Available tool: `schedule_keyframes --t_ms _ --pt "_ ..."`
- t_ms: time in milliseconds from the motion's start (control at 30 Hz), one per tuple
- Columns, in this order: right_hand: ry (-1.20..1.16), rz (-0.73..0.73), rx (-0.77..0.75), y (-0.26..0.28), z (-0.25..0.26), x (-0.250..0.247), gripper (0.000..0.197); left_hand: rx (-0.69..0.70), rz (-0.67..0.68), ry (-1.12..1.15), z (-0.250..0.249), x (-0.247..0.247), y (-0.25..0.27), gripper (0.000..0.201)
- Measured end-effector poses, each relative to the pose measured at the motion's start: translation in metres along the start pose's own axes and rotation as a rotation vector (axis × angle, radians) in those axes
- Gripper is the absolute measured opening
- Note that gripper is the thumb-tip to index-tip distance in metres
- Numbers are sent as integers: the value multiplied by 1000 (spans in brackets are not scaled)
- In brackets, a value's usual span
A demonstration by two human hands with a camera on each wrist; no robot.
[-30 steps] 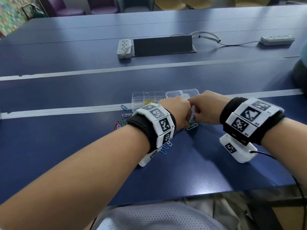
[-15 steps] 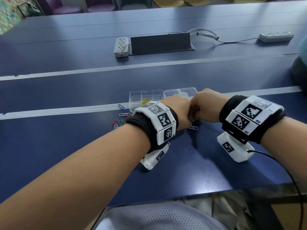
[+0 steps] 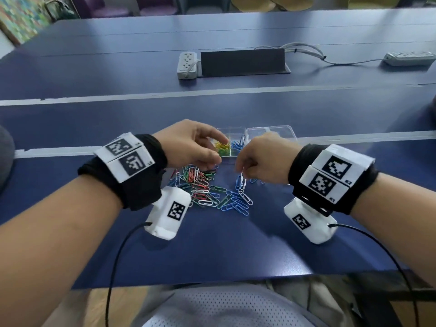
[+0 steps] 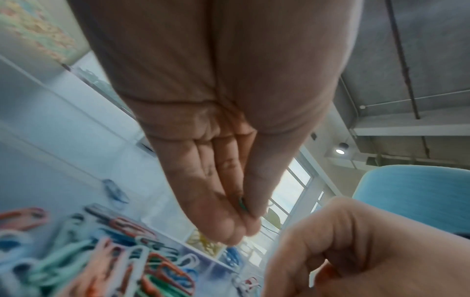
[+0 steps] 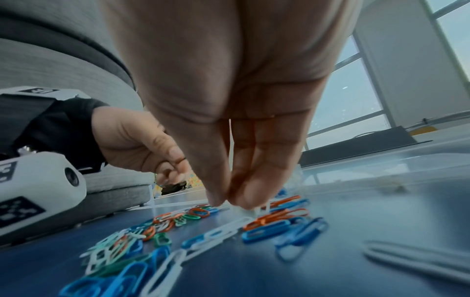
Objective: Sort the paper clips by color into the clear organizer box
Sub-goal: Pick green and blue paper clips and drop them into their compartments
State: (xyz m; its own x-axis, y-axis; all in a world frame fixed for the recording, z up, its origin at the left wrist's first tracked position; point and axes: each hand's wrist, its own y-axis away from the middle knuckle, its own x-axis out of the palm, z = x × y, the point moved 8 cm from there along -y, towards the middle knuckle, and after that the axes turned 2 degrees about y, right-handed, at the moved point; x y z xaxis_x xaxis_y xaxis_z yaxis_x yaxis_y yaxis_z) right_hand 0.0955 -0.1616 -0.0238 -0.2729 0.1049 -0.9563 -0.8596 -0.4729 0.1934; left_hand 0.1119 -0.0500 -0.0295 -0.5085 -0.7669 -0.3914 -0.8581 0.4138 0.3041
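The clear organizer box (image 3: pixel 271 131) lies on the blue table (image 3: pixel 212 244) just beyond my hands. Its near-left compartments hold yellow clips (image 3: pixel 221 144) and blue clips (image 3: pixel 236 145). My left hand (image 3: pixel 220 151) hovers over those compartments and pinches a green clip (image 4: pixel 242 204) between thumb and fingers (image 4: pixel 223 227). My right hand (image 3: pixel 240 170) pinches the top of a linked chain of white clips (image 3: pixel 243 188), which trails down onto the table (image 5: pixel 218 233). A mixed pile of red, green, blue and white clips (image 3: pixel 203 188) lies in front of the box, between my wrists.
Two power strips (image 3: pixel 187 64) (image 3: pixel 408 58) and a black cable hatch (image 3: pixel 243 61) sit on the far half of the table. The table's front edge (image 3: pixel 212 279) runs just above my lap. A light-blue chair (image 4: pixel 419 197) stands to the right.
My hands were pressed together in front of the box and have come apart. The left hand now reaches over the box with a green clip; the right holds up the white chain.
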Motion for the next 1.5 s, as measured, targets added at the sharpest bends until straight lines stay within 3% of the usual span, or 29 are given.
schedule_keyframes --t_ms 167,300,400,467,567,667,733,900,1233,1300,1400,1500 --pt "-14 1 -44 -20 31 0 27 -135 -108 43 30 -21 13 32" --pt "35 32 -66 -37 49 9 20 -271 -97 96 48 -22 19 10" --pt "63 48 -43 -45 53 15 15 -302 -132 27 56 -29 23 10" --pt "95 63 -36 -47 51 18 18 -283 -134 -46 59 -34 22 20" --pt "85 84 -25 -44 43 15 16 -229 -143 -232 56 -40 24 15" --pt "-50 122 35 -42 27 13 15 -177 -184 -457 48 -41 25 5" --pt "-162 148 85 -41 16 15 15 -159 -208 -537 44 -39 24 10" --pt "-280 218 125 -34 8 21 17 -147 -219 -661 42 -37 17 22" --pt "-475 160 231 -29 5 17 18 -126 -269 -670 38 -45 19 6" --pt "-398 187 198 -28 8 20 19 -149 -273 -693 40 -48 19 11" --pt "-38 135 81 -26 21 14 19 -152 -279 -749 40 -49 19 16" --pt "80 112 -15 -25 38 16 10 -141 -273 -776 37 -47 17 16"
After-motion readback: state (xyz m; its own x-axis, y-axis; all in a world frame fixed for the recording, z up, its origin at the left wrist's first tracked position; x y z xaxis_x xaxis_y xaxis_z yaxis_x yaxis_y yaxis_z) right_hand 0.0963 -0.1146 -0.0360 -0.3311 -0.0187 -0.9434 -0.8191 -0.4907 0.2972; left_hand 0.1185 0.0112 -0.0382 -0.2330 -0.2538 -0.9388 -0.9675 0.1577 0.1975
